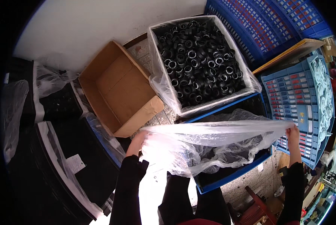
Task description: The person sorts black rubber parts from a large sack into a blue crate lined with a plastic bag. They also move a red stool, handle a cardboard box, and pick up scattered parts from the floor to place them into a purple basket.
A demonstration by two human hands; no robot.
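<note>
A wide, clear plastic bag [228, 134] is stretched between my two hands. At its left end, my left hand [137, 143] is closed on the edge, partly covered by the film. My right hand [293, 138] pinches the opposite end near the light-blue crates. Below the bag stands a blue-rimmed crate [228, 177], dark inside, and loose folds of the film droop into it. Just beyond it, a plastic-lined crate [213, 104] is full of small black ring-shaped parts [194, 56].
An open cardboard box [115, 86] stands left of the filled crate. Dark, film-lined crates [89, 157] fill the left side. Tall blue crates [258, 26] lean at the back right, above stacked light-blue crates [303, 112]. A dark red stool [258, 206] is near my right forearm.
</note>
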